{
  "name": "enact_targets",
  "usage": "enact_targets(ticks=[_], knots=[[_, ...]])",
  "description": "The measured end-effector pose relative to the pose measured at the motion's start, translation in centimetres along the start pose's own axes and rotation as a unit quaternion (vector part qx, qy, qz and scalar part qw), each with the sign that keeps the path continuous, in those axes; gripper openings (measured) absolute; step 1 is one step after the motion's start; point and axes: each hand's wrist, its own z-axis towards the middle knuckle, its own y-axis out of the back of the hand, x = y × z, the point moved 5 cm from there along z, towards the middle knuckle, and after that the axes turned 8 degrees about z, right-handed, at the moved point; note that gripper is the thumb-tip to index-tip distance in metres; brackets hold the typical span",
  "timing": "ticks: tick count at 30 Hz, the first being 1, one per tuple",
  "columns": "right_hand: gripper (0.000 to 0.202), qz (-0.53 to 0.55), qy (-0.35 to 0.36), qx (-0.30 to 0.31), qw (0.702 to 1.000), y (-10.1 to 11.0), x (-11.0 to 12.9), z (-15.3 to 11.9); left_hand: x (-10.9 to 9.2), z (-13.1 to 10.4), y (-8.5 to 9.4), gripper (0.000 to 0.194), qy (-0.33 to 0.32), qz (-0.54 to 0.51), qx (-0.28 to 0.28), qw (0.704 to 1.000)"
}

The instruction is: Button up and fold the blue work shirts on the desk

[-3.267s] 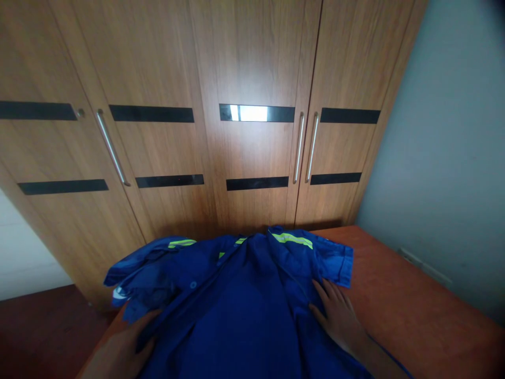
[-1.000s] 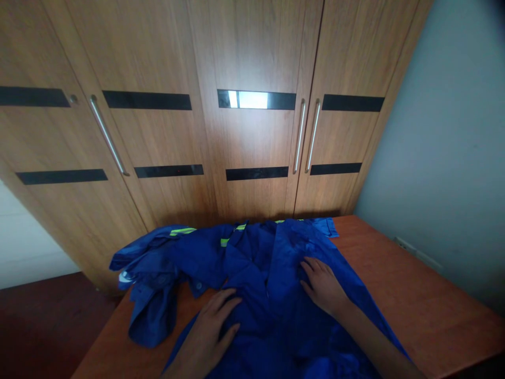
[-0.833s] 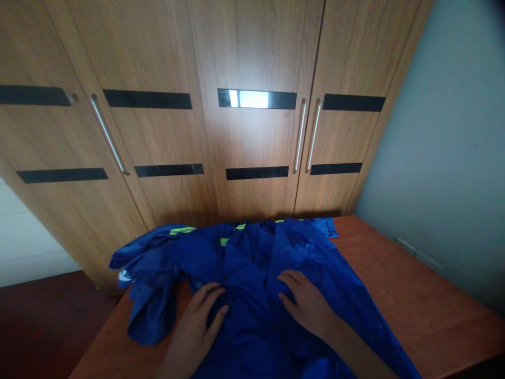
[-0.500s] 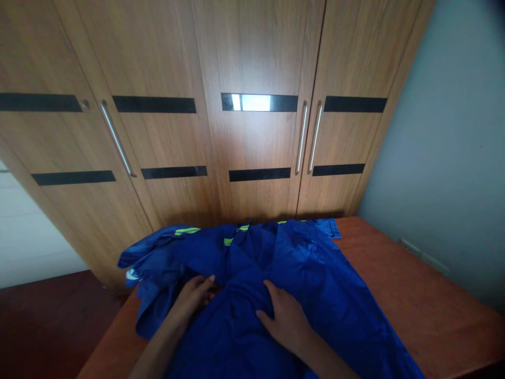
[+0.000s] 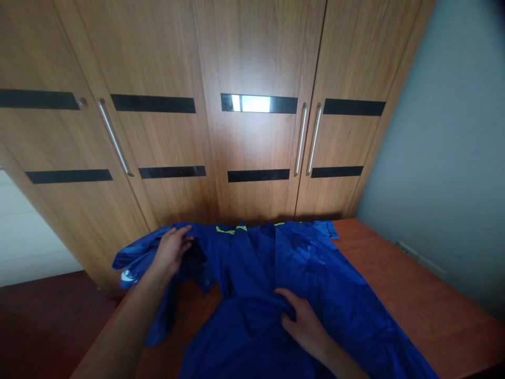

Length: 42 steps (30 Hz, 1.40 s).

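Note:
A blue work jacket [image 5: 327, 284] with yellow-green strips is spread over the reddish-brown wooden top, its cloth creased and bunched in the middle. My left hand [image 5: 172, 251] is at the far left part of the jacket, near the sleeve, its fingers bent over the cloth edge. Lower right, my right hand [image 5: 303, 322] pinches a fold of the front between thumb and fingers. Part of the fingers of both hands is hidden by cloth. A round snap shows on a flap below my left hand.
A wooden wardrobe [image 5: 256, 142] with dark strips and metal handles [image 5: 301, 139] stands right behind the wooden top [image 5: 410, 295]. A pale wall [image 5: 445, 158] rises on the right. Dark red floor [image 5: 51, 321] shows at lower left.
My left hand has moved up and left, and the jacket's left part has shifted, baring some of the wooden top. My right hand has moved slightly right and down, gathering cloth.

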Motion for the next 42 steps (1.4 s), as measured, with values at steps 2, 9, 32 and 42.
enact_targets(ticks=[2,9,32,42], knots=[[0.055,0.002,-0.003,0.001,1.0,-0.1,-0.1,0.0,-2.5,1.6,0.8,0.007,0.005,-0.002,0.02,1.0],[0.054,-0.01,-0.001,0.009,1.0,-1.2,0.3,-0.2,-5.1,4.6,1.6,0.01,-0.021,0.025,0.025,0.999],[0.053,-0.084,-0.014,-0.047,0.995,-6.6,1.3,0.1,9.4,-11.4,1.2,0.031,-0.173,0.666,0.174,0.704],[0.049,0.053,0.014,-0.021,0.998,-5.7,2.2,-0.6,7.9,-6.1,0.4,0.033,-0.229,0.753,0.103,0.608]])
